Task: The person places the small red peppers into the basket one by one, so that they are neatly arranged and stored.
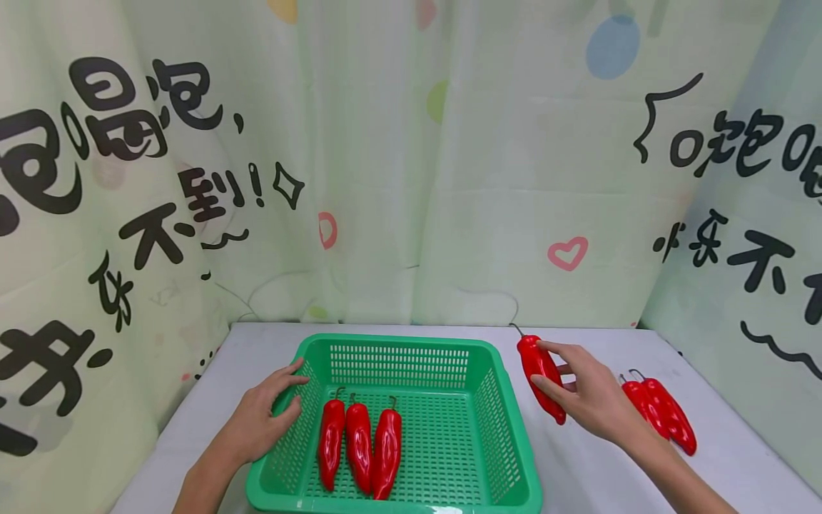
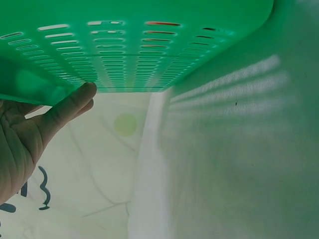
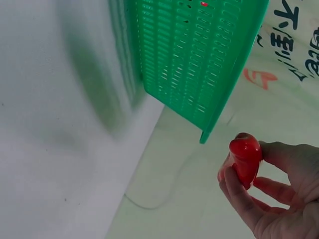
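Note:
In the head view a green plastic basket (image 1: 411, 343) stands on the white table, with three red peppers (image 1: 388, 446) lying side by side in its left part. My left hand (image 1: 263, 412) rests at the basket's left rim, fingers and thumb spread apart. From the left wrist view, a finger of that hand lies along the perforated outer wall (image 2: 149, 59). Off the basket's right side, my right hand (image 1: 591, 392) pinches another red pepper (image 1: 539, 371) between thumb and fingers, its stem pointing up. The right wrist view shows the pepper's lower end (image 3: 245, 152) between the fingertips.
Two more red peppers (image 1: 668, 414) lie on the table (image 1: 726, 435) to the right, partly behind the right forearm. A pale curtain (image 1: 488, 178) with dark lettering hangs behind the table and along both sides.

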### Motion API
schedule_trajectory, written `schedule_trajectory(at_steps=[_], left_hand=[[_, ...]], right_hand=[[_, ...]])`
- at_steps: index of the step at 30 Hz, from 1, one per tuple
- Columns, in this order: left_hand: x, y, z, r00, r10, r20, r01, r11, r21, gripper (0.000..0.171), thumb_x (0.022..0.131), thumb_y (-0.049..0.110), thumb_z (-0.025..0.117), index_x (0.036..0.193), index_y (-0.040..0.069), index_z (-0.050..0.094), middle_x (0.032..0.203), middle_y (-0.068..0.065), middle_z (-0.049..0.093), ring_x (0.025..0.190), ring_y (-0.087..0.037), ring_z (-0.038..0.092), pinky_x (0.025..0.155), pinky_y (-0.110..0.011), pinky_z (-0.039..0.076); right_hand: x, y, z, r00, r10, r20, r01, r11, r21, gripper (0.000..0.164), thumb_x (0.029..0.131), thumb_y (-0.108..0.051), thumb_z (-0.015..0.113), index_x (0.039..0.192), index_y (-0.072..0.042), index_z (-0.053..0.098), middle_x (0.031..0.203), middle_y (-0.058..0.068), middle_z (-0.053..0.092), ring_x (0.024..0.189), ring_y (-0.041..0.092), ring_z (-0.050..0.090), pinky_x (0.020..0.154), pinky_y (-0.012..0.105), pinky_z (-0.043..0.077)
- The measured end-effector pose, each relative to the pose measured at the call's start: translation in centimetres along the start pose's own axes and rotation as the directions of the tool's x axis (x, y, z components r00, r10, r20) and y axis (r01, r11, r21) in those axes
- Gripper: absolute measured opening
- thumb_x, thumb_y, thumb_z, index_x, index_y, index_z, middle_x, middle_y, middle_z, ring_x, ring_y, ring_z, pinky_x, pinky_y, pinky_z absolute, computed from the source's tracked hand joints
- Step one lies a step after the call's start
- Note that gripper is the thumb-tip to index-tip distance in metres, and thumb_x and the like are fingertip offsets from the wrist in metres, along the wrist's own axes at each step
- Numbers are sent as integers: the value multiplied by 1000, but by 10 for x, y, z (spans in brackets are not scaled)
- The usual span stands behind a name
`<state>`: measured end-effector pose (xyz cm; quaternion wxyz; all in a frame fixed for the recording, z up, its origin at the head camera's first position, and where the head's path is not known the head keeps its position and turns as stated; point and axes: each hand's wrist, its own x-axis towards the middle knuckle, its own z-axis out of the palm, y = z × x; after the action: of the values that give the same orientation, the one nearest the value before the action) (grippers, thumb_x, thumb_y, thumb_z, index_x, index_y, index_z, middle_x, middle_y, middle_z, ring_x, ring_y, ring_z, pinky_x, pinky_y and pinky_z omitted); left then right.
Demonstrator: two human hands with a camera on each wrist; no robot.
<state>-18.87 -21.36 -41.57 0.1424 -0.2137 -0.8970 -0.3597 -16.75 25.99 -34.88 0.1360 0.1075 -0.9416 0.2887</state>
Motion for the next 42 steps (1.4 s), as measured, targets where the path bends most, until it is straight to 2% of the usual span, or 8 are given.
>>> schedule_trajectory(at_steps=[12, 23, 32, 42], left_hand=[[0, -1, 1, 1000, -2, 1, 2, 1000, 3, 30, 95, 3, 63, 125, 0, 68, 152, -18, 51, 137, -43, 50, 103, -63, 47], [-1, -1, -1, 1000, 14, -5, -14, 1000, -5, 30, 96, 3, 62, 125, 1, 68, 151, -19, 52, 137, -44, 50, 102, -63, 47], [0, -1, 1, 1000, 4, 3, -4, 1000, -2, 30, 95, 2, 62, 125, -1, 67, 152, -20, 51, 137, -45, 49, 103, -62, 46], [0, -1, 1, 1000, 7, -2, -7, 1000, -4, 30, 96, 3, 63, 125, 0, 67, 152, -19, 51, 137, -44, 49, 103, -63, 46]], right_hand=[[3, -20, 5, 998, -64, 23, 63, 997, 33, 65, 86, -19, 84, 141, -2, 55, 130, 22, 60, 99, 31, 68, 63, 33, 63], [7, -42, 9, 991, -90, 101, 79, 991, 105, 64, 86, -21, 84, 140, -3, 55, 129, 19, 61, 99, 27, 68, 61, 29, 62], [10, -56, 14, 974, -159, 159, 146, 985, 92, 59, 87, -21, 83, 137, -4, 58, 128, 16, 62, 100, 23, 66, 64, 28, 62], [12, -66, 24, 957, -206, 205, 184, 976, 119, 48, 92, -18, 78, 135, -5, 60, 126, 12, 63, 96, 20, 63, 66, 20, 58]])
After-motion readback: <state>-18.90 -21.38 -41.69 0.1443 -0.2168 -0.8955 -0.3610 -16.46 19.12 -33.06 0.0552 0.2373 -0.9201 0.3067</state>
